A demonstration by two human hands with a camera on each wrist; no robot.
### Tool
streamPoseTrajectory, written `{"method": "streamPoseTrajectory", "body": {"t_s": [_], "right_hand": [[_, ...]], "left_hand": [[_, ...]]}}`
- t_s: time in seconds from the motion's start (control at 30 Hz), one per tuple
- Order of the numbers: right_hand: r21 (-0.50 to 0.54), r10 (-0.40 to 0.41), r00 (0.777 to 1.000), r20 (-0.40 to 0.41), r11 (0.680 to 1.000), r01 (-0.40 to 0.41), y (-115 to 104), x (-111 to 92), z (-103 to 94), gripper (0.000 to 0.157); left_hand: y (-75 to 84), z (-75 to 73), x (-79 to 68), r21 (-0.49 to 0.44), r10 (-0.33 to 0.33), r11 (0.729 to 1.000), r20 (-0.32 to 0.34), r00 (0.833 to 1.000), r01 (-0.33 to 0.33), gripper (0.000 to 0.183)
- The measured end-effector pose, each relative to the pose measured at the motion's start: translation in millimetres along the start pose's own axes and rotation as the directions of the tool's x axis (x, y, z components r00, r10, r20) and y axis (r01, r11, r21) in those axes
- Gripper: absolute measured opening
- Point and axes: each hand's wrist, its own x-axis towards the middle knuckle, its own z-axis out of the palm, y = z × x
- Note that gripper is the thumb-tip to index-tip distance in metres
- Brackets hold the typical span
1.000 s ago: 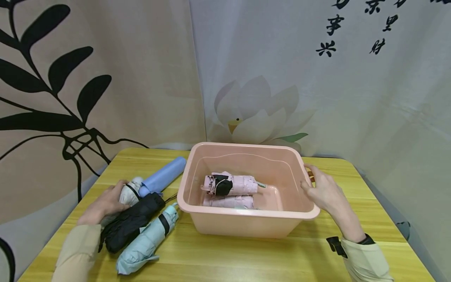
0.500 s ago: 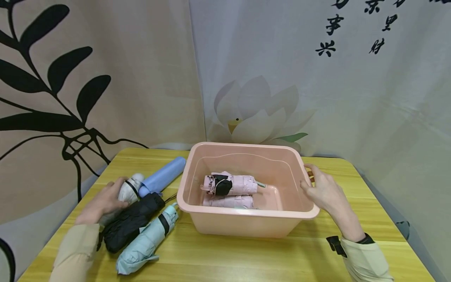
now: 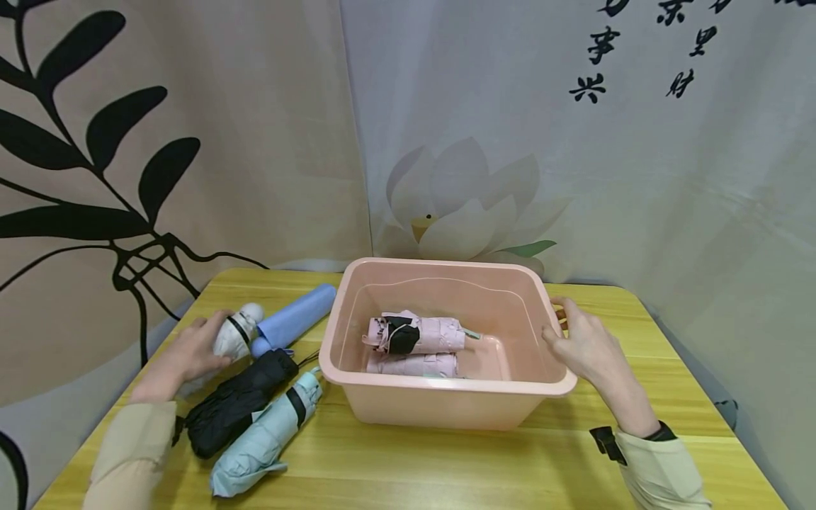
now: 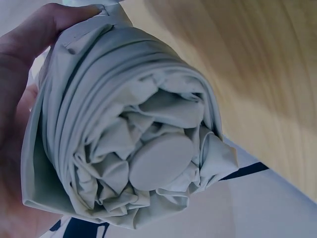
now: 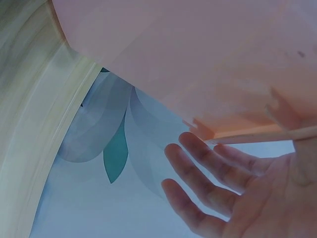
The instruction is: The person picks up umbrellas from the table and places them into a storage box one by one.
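Observation:
My left hand (image 3: 194,354) grips a folded pale grey-white umbrella (image 3: 232,336) with a dark strap, at the left of the table. In the left wrist view, this umbrella's (image 4: 133,99) rolled end and round tip (image 4: 161,161) face the camera, with the thumb along its top. Beside it lie a blue umbrella (image 3: 296,319), a black umbrella (image 3: 242,404) and a light teal umbrella (image 3: 268,435). My right hand (image 3: 586,343) holds the right rim of a pink plastic basin (image 3: 440,407); its thumb hooks over the rim and its fingers (image 5: 203,188) hang loosely outside the wall.
Inside the basin lie two pale pink folded umbrellas (image 3: 440,334), one with a black patch. The yellow wooden table (image 3: 510,467) carries everything. Behind it hangs a printed curtain (image 3: 268,142) with leaves, a lotus and characters.
My left hand has shifted slightly left and back with the grey-white umbrella, and a gap now shows between it and the black umbrella. The right hand and basin stay in place.

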Motion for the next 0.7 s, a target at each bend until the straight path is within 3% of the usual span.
{"method": "streamPoseTrajectory", "body": {"t_s": [0.43,0.7], "right_hand": [[-0.003,0.002,1.0,0.005,1.0,-0.002,1,0,0.7,0.045],[0.003,0.0,1.0,0.006,1.0,0.0,1,0,0.6,0.046]], "left_hand": [[8.1,-17.0,0.1,0.01,-0.002,1.0,-0.044,0.999,0.002,0.077],[24.0,-27.5,0.8,0.038,0.067,0.997,-0.12,0.991,-0.062,0.077]]}}
